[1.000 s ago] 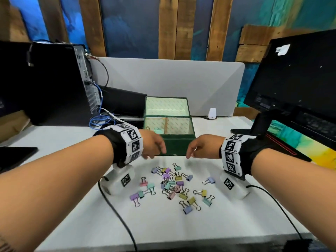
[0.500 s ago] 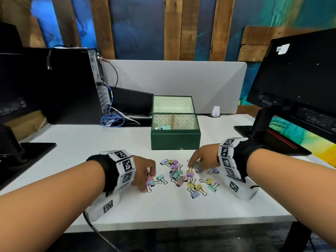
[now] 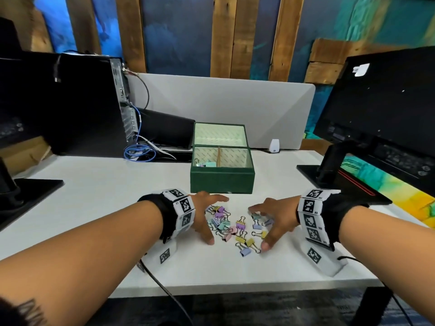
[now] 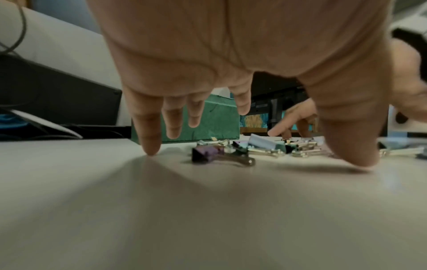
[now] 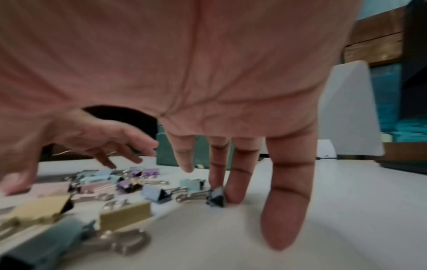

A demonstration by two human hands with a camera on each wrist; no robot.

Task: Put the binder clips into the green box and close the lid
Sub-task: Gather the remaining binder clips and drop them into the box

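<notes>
Several pastel binder clips (image 3: pixel 236 228) lie in a loose heap on the white table, just in front of the green box (image 3: pixel 222 178). The box stands open, its lid (image 3: pixel 220 135) tilted back, with a few clips in its left compartment. My left hand (image 3: pixel 207 217) spreads over the heap's left side, fingertips (image 4: pixel 150 146) on the table beside a purple clip (image 4: pixel 208 152). My right hand (image 3: pixel 270 222) spreads over the right side, its fingertips (image 5: pixel 233 193) touching a dark clip (image 5: pixel 216 198). Neither hand holds anything.
A black computer tower (image 3: pixel 70 102) and blue cables (image 3: pixel 138 152) sit at the back left. A monitor (image 3: pixel 388 109) on its stand (image 3: pixel 334 165) fills the right. A grey divider panel (image 3: pixel 223 102) runs behind the box. The table's front edge (image 3: pixel 235 288) lies close below the clips.
Both hands came down from in front of the box to the clip heap. Their fingers have since spread wide on either side of the heap. The camera view dropped and drew back.
</notes>
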